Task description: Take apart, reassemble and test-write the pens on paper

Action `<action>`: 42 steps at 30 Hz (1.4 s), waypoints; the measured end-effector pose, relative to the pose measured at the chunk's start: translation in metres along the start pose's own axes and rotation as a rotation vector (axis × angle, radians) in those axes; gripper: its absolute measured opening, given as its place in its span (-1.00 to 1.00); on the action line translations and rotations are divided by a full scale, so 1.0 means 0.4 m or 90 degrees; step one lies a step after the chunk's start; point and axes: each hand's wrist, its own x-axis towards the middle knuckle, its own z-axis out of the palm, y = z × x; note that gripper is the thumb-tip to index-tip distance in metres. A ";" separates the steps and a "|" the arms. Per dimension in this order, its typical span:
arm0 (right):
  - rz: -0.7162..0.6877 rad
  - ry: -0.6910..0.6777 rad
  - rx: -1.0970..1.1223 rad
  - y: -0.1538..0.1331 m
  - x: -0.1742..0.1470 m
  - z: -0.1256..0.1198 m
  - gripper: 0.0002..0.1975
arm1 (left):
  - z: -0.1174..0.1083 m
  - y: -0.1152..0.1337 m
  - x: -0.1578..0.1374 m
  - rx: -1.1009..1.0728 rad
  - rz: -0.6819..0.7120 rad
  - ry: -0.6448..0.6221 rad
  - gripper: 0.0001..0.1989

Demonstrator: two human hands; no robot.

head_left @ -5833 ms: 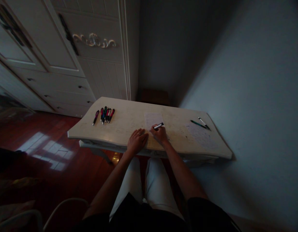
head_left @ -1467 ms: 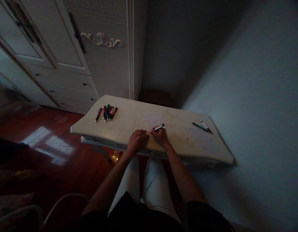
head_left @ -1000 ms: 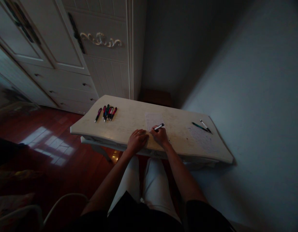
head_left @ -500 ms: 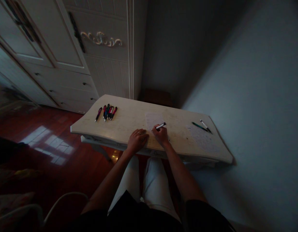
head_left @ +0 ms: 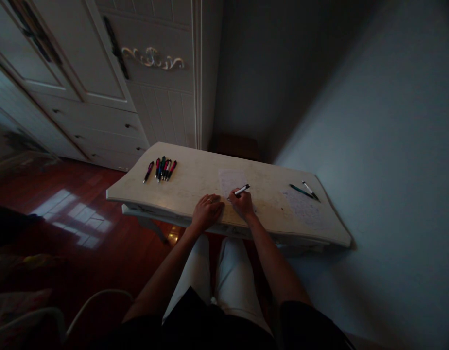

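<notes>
A white and black pen (head_left: pixel 242 189) slants up out of my right hand (head_left: pixel 242 204), whose fingers are closed around it. Its tip is down at a sheet of paper (head_left: pixel 232 179) on the white table (head_left: pixel 195 167). Part of that sheet is hidden under my right hand. Just left of the paper, my left hand (head_left: pixel 208 210) lies flat on the table near its front edge, fingers stretched out and holding nothing. A ring shows on one of its fingers.
Several pens (head_left: pixel 164 168) lie in a group at the table's left end. On the right are a second, marked sheet (head_left: pixel 306 210), a green pen (head_left: pixel 300 190) and a white pen (head_left: pixel 310 190). A wardrobe (head_left: pixel 162 107) stands behind, and a wall (head_left: pixel 392 160) borders the right side.
The pen in my right hand has shifted very slightly, its top end a little to the left. My left hand and everything on the table have stayed in place.
</notes>
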 end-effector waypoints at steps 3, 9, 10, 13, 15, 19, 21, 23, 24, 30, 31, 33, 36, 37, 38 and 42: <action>0.001 -0.004 -0.002 -0.002 -0.001 0.000 -0.80 | -0.002 0.003 0.002 0.001 -0.001 0.003 -0.78; -0.001 -0.014 -0.002 -0.005 -0.001 -0.003 -0.78 | 0.002 -0.002 0.001 -0.002 0.003 0.005 -0.79; -0.004 -0.016 -0.003 -0.006 -0.001 -0.004 -0.78 | 0.003 -0.003 0.001 -0.002 0.001 0.007 -0.79; -0.012 -0.024 -0.004 -0.008 0.000 -0.006 -0.79 | 0.003 -0.004 0.000 -0.001 0.002 0.010 -0.79; -0.011 -0.031 0.002 -0.010 0.000 -0.007 -0.80 | 0.002 -0.003 0.000 0.001 0.004 0.010 -0.79; -0.002 -0.019 -0.001 -0.016 -0.001 -0.008 -0.77 | 0.000 -0.001 0.001 0.001 0.009 0.007 -0.78; -0.006 -0.017 -0.013 -0.019 -0.002 -0.009 -0.76 | -0.002 0.001 0.001 -0.003 0.006 0.006 -0.78; -0.011 -0.022 -0.024 -0.021 -0.002 -0.010 -0.77 | -0.004 0.004 0.001 -0.007 0.000 0.005 -0.78; -0.012 -0.022 -0.027 -0.021 -0.002 -0.011 -0.78 | -0.005 0.005 0.002 -0.010 -0.001 0.004 -0.78; -0.025 -0.018 -0.034 -0.016 -0.001 -0.009 -0.80 | -0.006 0.005 0.003 -0.010 -0.007 -0.003 -0.78; -0.027 -0.018 -0.035 -0.014 -0.001 -0.009 -0.80 | -0.005 0.004 0.003 -0.011 -0.008 -0.003 -0.78; -0.024 -0.016 -0.034 -0.011 0.000 -0.007 -0.80 | -0.004 0.003 0.002 -0.012 -0.008 -0.003 -0.78; -0.018 -0.016 -0.024 -0.011 -0.001 -0.006 -0.81 | -0.004 0.003 0.002 -0.011 -0.008 -0.002 -0.78; -0.017 -0.017 -0.024 -0.012 -0.001 -0.006 -0.80 | -0.003 0.004 0.002 -0.010 -0.009 0.000 -0.78; -0.016 -0.018 -0.026 -0.013 -0.001 -0.006 -0.80 | -0.003 0.004 0.002 -0.009 -0.009 0.001 -0.78; -0.018 -0.015 -0.034 -0.017 -0.001 -0.007 -0.80 | -0.001 0.002 0.001 -0.005 -0.004 0.002 -0.79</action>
